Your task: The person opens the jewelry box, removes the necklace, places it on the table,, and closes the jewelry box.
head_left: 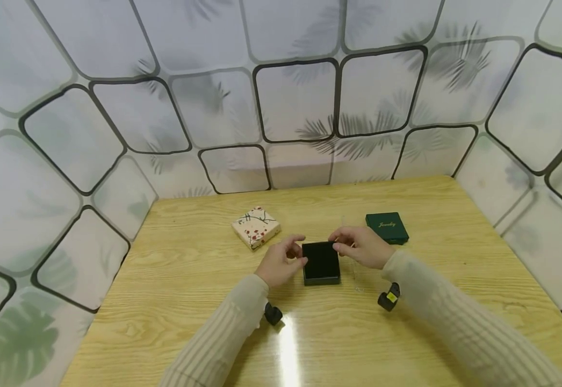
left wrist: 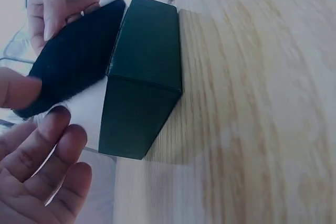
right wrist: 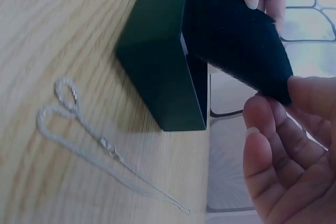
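A black velvety pad (left wrist: 79,56) is tilted above an open dark green box base (right wrist: 155,45), one edge close to the box rim. My left hand (head_left: 282,262) pinches the pad's left edge, thumb on top and fingertips beneath. On the opposite side, my right hand (head_left: 363,247) pinches another corner between thumb and fingers. A thin silver chain necklace (right wrist: 110,148) lies looped on the wood to the right of the box. What is inside the base is mostly hidden under the pad.
A green lid marked "Jewelry" (head_left: 387,227) lies behind my right hand. A cream box with red blossoms (head_left: 256,227) sits at the back left. The wooden table (head_left: 174,301) meets a patterned cloth backdrop (head_left: 295,102) behind and at both sides.
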Available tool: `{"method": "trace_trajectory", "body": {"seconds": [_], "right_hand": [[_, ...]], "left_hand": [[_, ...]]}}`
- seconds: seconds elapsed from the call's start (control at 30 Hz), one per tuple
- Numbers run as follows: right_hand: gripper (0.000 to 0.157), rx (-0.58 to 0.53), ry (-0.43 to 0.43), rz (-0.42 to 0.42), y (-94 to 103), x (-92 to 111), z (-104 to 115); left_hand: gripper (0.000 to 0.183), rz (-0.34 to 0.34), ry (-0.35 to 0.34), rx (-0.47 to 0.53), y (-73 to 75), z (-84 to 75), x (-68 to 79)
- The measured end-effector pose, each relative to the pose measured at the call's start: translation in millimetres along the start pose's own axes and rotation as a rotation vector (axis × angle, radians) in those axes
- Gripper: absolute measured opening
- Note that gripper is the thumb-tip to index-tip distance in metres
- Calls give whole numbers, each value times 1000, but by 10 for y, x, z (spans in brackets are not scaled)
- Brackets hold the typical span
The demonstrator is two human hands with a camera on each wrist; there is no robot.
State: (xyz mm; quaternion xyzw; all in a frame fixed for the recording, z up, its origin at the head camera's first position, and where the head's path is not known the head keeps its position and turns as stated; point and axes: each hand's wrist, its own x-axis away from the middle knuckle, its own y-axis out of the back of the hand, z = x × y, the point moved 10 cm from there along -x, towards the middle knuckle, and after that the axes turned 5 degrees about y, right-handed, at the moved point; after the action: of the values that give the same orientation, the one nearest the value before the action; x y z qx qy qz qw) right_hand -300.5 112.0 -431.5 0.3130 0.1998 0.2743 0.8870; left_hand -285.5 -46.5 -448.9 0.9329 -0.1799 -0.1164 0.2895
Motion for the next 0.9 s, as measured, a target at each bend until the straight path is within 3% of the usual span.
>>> {"method": "trace_trajectory", "body": {"seconds": [0.13, 0.27, 0.6, 0.77, 0.9], "right_hand": [[17, -46, -52, -16, 9, 24, -8], [17, -86, -111, -28, 15, 48, -53], [19, -176, -117, -7, -58, 36, -122], [20, -221, -140, -3, -86, 34, -141], [22, -210, -154, 3, -106, 37, -173]], "left_hand": [[86, 10, -48, -61, -4, -84, 35], [102, 21, -97, -217, -24, -178, 80], [103, 21, -203, -513, -89, -306, 131], [99, 21, -274, -539, -101, -359, 154], [94, 29, -251, -518, -99, -330, 147]]}}
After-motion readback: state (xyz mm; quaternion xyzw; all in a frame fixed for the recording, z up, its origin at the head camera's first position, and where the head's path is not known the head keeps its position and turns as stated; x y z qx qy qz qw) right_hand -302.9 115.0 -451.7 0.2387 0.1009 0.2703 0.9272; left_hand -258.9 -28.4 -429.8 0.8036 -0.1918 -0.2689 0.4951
